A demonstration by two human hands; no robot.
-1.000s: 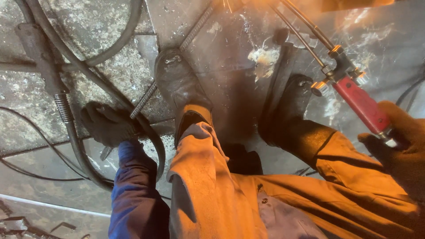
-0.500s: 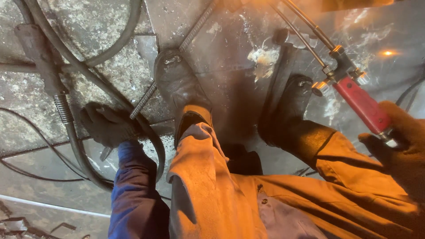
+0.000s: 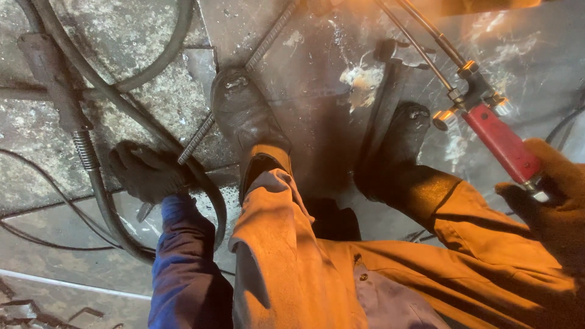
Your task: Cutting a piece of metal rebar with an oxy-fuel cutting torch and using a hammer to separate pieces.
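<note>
My left hand (image 3: 146, 173), in a dark glove with a blue sleeve, is closed around the near end of a ribbed steel bar (image 3: 244, 70) that runs up and right across the floor past my left boot (image 3: 241, 109). My right hand (image 3: 551, 195), in a tan leather glove at the right edge, grips the red handle of a cutting torch (image 3: 499, 140). Its brass valves and thin tubes reach up and left toward a bright orange glow at the top edge. My right boot (image 3: 402, 137) stands just left of the torch.
Thick black hoses (image 3: 106, 91) curve over the stained metal floor on the left, one with a coiled spring sleeve (image 3: 85, 149). A grey metal bar (image 3: 52, 73) lies at upper left. Thin cables trail at lower left. My orange coverall legs fill the lower centre.
</note>
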